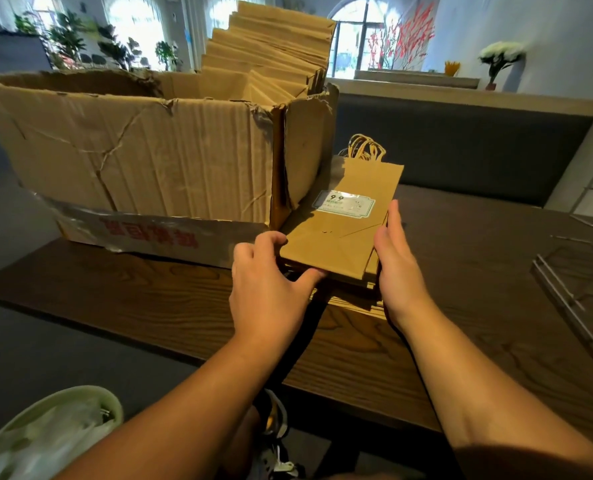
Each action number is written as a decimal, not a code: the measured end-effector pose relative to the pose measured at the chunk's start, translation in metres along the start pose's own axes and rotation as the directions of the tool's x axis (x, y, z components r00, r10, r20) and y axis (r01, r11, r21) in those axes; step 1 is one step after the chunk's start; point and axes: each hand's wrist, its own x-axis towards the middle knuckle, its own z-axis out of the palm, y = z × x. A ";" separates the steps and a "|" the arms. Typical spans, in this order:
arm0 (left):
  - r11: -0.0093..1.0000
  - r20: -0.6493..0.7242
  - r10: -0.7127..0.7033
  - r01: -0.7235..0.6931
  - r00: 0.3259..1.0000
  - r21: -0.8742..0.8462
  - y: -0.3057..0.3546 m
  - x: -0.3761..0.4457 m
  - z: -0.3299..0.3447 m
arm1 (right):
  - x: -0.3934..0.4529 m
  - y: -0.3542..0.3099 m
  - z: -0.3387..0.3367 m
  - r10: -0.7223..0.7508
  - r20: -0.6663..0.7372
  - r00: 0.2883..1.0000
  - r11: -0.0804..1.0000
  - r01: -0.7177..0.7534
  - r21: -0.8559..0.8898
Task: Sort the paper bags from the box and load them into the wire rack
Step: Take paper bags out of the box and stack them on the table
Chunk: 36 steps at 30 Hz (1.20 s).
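At lower centre of the frame, the left hand (271,282) curls round the near left corner of a stack of paper bags (340,233), fingers over the left edge and thumb stretched along the near edge. The stack lies flat on the wooden table (461,306), its twine handles pointing away (a pale label sits on the top bag). Just to its right, the right hand (397,265) presses flat against the stack's right side, fingers straight. Filling the upper left, a torn cardboard box (132,161) touches the stack's left side, more bags (271,53) standing in it. At the far right edge lies the wire rack (572,292), well apart from the stack.
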 end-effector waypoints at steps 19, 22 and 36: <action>0.937 0.117 0.023 0.020 0.993 -0.349 -0.002 0.002 0.003 | -0.010 0.002 0.004 0.035 -0.077 0.996 0.990 -0.045 -0.130; 0.935 0.099 0.011 0.025 0.995 -0.354 -0.002 0.002 0.003 | -0.010 0.001 0.005 0.036 -0.076 0.996 0.990 -0.046 -0.137; 0.917 -0.048 0.188 -0.193 0.981 -0.349 0.005 -0.008 -0.004 | -0.010 -0.014 0.003 -0.154 -0.160 0.975 0.976 0.125 -0.180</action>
